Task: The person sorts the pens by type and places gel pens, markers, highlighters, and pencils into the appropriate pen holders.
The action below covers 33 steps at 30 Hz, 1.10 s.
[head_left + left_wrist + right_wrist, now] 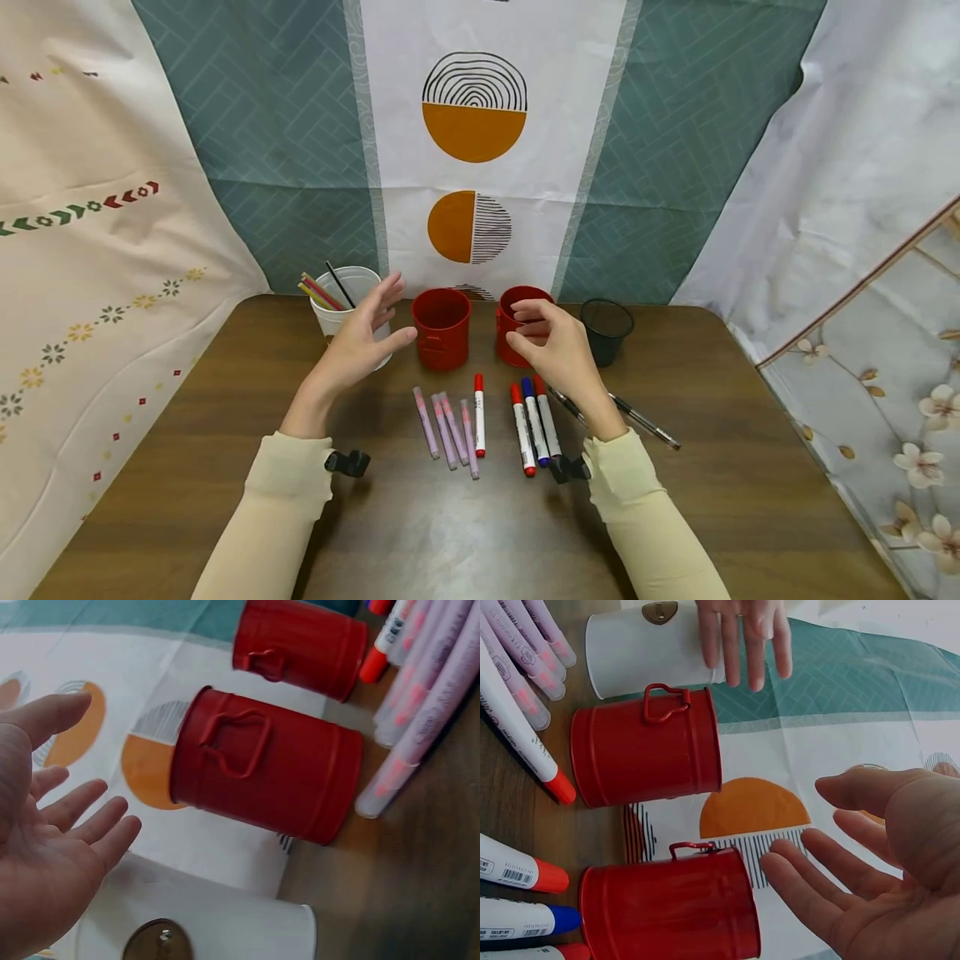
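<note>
My left hand (358, 340) hovers by the white cup (324, 321), fingers spread and holding nothing. Colored pencils (318, 292) stick out of that cup. My right hand (558, 343) is raised in front of the right red cup (508, 333), its fingers loosely bent with nothing in them. Another red cup (442, 346) stands between the hands; its wire handle shows in the left wrist view. On the table below lie several light purple pens (444, 429), a red-capped marker (480, 417), and, near the right forearm, red markers (522, 429) and a blue marker (536, 421).
A black mesh cup (606, 333) stands at the back right. Black pens (645, 421) lie partly hidden under the right wrist. Behind the wooden table (480, 550) hangs a patterned cloth (480, 175), with more cloth along both sides.
</note>
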Each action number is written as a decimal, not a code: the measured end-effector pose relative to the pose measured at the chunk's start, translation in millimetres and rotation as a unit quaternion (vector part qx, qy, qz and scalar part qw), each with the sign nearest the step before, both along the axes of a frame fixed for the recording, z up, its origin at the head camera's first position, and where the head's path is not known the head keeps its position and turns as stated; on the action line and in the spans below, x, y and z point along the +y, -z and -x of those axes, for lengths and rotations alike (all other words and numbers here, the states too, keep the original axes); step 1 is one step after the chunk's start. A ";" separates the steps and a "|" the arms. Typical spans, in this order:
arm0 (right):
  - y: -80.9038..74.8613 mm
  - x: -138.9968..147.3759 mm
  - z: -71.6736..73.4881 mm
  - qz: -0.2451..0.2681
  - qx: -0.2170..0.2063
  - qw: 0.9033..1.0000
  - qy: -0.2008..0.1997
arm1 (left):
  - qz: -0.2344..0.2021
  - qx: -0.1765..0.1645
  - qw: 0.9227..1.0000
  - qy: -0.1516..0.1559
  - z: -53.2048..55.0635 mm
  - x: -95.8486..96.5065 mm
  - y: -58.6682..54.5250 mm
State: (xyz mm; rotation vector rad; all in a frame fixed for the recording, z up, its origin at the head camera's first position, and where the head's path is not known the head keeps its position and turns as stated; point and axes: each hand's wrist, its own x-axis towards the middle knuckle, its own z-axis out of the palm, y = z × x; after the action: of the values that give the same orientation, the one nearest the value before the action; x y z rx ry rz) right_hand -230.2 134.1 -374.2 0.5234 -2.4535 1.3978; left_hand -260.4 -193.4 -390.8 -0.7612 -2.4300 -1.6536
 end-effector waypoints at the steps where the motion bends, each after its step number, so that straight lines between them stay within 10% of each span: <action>1: 0.0 -0.2 -0.2 -0.001 0.000 1.000 -0.001 | 0.004 -0.001 1.000 -0.002 0.7 1.1 2.0; 33: 3.2 3.2 1.9 -0.032 0.000 0.999 -0.012 | 0.003 -0.128 0.992 0.004 29.9 18.4 42.7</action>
State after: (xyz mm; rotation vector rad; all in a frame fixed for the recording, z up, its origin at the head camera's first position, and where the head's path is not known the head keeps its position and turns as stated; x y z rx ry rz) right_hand -232.2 137.3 -377.4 0.5680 -2.5060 1.3316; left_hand -290.3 -174.9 -433.5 -0.5901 -2.6033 -1.8506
